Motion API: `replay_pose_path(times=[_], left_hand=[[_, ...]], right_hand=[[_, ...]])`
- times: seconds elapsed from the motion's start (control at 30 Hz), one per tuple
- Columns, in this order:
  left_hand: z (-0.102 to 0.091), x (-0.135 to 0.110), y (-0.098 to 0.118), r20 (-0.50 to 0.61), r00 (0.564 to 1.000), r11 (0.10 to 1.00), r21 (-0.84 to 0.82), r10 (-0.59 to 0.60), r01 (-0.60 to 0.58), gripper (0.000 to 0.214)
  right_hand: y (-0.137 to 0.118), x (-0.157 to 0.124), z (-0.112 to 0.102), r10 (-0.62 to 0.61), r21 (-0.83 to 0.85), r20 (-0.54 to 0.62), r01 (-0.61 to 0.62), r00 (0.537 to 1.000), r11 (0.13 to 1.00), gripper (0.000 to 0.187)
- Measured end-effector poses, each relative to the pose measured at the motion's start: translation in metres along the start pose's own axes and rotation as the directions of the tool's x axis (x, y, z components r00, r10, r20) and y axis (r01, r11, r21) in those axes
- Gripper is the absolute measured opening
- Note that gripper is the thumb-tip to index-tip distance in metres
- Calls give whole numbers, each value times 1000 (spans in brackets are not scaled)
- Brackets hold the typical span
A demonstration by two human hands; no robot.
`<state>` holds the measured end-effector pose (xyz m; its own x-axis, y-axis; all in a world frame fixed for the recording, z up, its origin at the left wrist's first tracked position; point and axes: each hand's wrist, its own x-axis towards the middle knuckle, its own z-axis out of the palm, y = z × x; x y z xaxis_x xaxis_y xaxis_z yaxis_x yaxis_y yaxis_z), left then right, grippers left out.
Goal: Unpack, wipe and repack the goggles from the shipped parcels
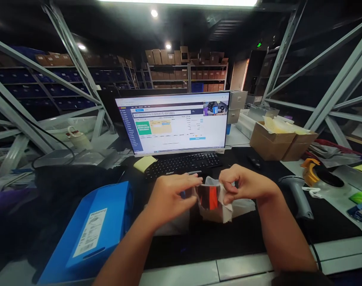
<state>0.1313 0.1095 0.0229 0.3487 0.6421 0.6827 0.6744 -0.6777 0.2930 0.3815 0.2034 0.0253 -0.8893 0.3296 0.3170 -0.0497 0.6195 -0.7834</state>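
A small packet (209, 197) with a red and dark front and whitish, jagged-edged wrapping is between my two hands above the black mat. My left hand (173, 194) holds its left side, fingers along the upper edge and thumb lower down. With curled fingers my right hand (239, 183) pinches the wrapping on the right side. A brownish part shows under the red front; whether it belongs to the packet I cannot tell. Clear plastic (243, 207) lies just right of it. What is inside the packet is hidden.
Left stands a blue box (91, 226) with a white label. Behind are a keyboard (181, 163), a yellow pad (144, 163) and a monitor (172, 127). To the right are a scanner (300, 198), a tape dispenser (320, 174), a mouse (254, 162) and cardboard boxes (270, 141).
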Motion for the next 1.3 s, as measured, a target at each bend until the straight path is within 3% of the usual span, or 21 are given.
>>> replay_pose_path(times=[0.07,0.13,0.23,0.33,0.4,0.5,0.57,0.63,0.7,0.77,0.8,0.87,0.9,0.93,0.97,1.07,1.17,1.23,1.3], left_hand=[[2,-1,5,8,999,998,-45,-34,34,41],[8,-2,7,16,998,997,-44,-59,59,43],[20,-2,6,73,997,999,38,-40,37,37],[23,-2,3,114,993,990,136,12,-27,25],[19,-3,1,106,994,991,123,35,-48,25],[15,-4,0,24,999,998,58,34,-36,36],[16,-4,-1,-21,1000,999,43,-1,2,41],[19,-4,-1,-33,997,997,39,-69,70,41],[22,-2,0,-57,989,990,30,-138,140,40],[21,-1,0,-92,980,984,19,-175,177,39],[19,-1,0,-118,976,983,16,-181,184,39],[13,0,1,-186,966,982,20,-180,187,38],[10,0,2,-229,957,982,25,-176,186,36],[8,0,3,-269,948,982,31,-171,186,34],[6,0,4,-305,938,982,40,-163,183,32],[8,-1,8,-415,904,984,95,-101,154,29],[16,-2,8,-530,848,975,182,-9,124,32],[24,-3,6,-570,821,963,234,22,137,33],[31,-5,4,-595,803,945,284,41,163,32]], right_hand=[[0,-5,-6,-8,63,-17,9,1000,998,50],[-5,-1,1,61,78,-84,-55,995,995,53],[-17,14,29,181,-124,-216,-211,959,970,46],[-24,25,49,200,-283,-358,-309,912,908,39],[-21,24,44,203,-170,-294,-259,934,951,40],[-8,12,16,131,63,-69,-127,989,990,47],[2,2,-2,103,162,4,-102,995,982,49],[9,-2,-11,118,304,-37,-102,992,947,50],[14,0,-12,142,427,-172,-56,975,902,52],[17,5,-11,192,512,-401,45,896,858,52],[19,7,-12,234,547,-539,126,809,828,51],[23,11,-16,338,573,-758,322,559,754,50],[25,12,-19,386,561,-814,413,435,717,48],[27,13,-21,418,542,-839,480,348,690,44],[29,15,-23,438,529,-848,522,298,669,38],[26,24,-12,504,554,-822,579,265,598,15],[11,43,26,531,549,-805,672,264,497,8],[-2,54,60,490,548,-814,693,312,468,17],[-12,63,89,420,597,-801,625,427,503,26]])
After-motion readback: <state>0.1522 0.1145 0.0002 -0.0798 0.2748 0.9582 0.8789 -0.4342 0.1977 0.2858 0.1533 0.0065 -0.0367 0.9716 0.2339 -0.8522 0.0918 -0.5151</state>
